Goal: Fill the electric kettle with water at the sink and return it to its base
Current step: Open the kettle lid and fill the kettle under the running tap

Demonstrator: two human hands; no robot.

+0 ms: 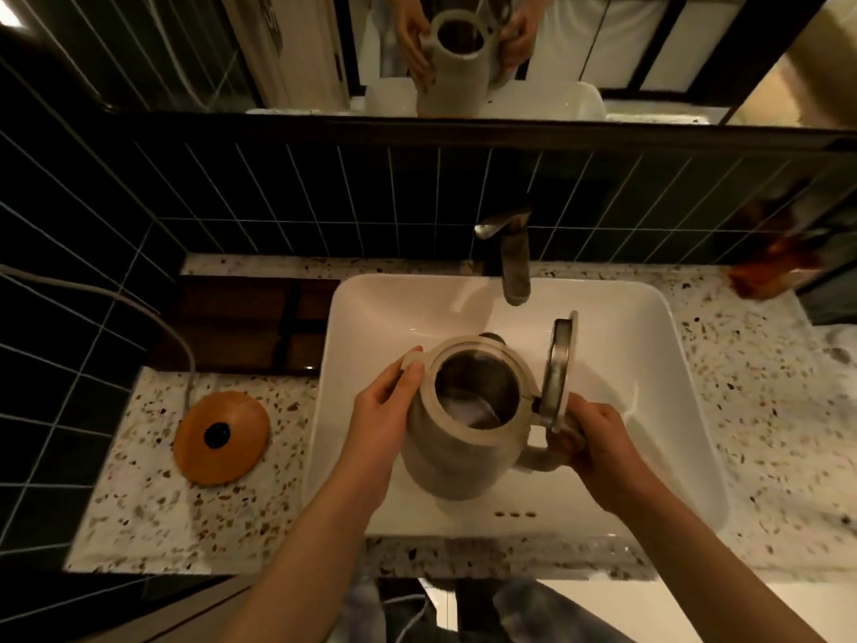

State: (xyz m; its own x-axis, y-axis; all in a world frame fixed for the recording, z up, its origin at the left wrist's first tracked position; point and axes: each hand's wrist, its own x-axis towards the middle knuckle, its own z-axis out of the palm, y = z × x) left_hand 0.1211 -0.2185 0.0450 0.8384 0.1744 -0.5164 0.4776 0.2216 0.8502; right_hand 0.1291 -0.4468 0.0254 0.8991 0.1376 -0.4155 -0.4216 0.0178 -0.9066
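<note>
A cream electric kettle (445,452) hangs over the white sink basin (649,364), its hinged lid (562,366) flipped up to the right and its steel inside showing. My right hand (598,450) grips the handle on the kettle's right side. My left hand (385,410) presses against the left wall near the spout. The tap (512,259) stands behind the kettle, its outlet a little beyond the open mouth; no water stream is visible. The round orange base (221,437) with a black centre pin lies on the counter to the left, its cord running up the wall.
A speckled terrazzo counter (765,410) surrounds the basin. Dark tiles line the back and left walls, with a mirror (463,53) above that reflects the kettle and hands. An orange packet (770,271) lies at the back right. A dark wooden recess (241,322) sits behind the base.
</note>
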